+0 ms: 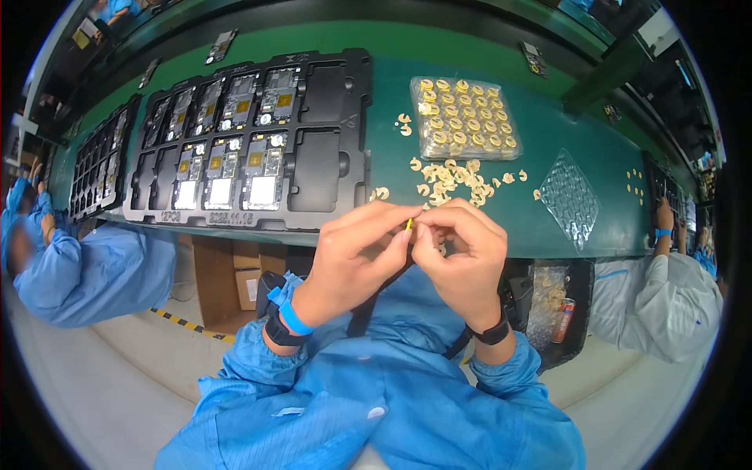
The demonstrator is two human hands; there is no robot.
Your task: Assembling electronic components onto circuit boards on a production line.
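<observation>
My left hand [362, 249] is closed in a pinch, a small thin yellow piece [409, 224] showing edge-on at its fingertips. Right against it, my right hand [462, 254] is also pinched closed; what lies between its thumb and forefinger is hidden. Both hands are held at the table's front edge, fingertips nearly touching. Just beyond them lie loose cream C-shaped bits [450, 182], scattered in a pile. Behind the pile sits a clear plastic tray [470, 157] filled with rows of round yellow-and-silver parts.
On the left, a black moulded tray [321, 168] holds several circuit boards [265, 160], with another black tray [98, 172] beyond. An unfilled clear blister sheet [568, 200] lies right. Co-workers in blue [102, 270] and pale [658, 305] smocks sit at either side. A cardboard box [215, 286] stands below the table.
</observation>
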